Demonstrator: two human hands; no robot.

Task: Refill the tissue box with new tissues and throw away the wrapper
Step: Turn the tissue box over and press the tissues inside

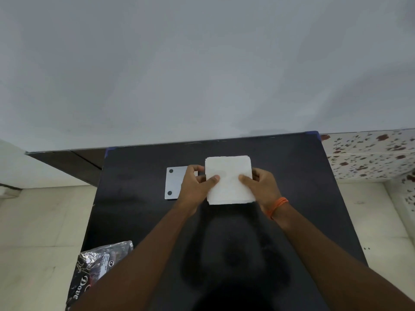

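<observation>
Tissues (229, 179) are sitting squarely between both hands, left hand (195, 184) and right hand (261, 186) pinching opposite side edges with thumbs on top, while grey plate (174, 182) is lying just beside left hand, partly under it, wrapper (98, 270) well behind.

Only one readable text: "Dove" in white serif letters on the crinkled dark plastic wrapper (96, 272) at the near-left corner of the bench (292, 198), word running sideways along the wrapper's lower part. White label patch on the same wrapper carries small printed lines and a round logo mark, too small to read. Stack of white tissues (229, 179): no print visible. Grey plate (174, 182) with two dark dots: no text.
</observation>
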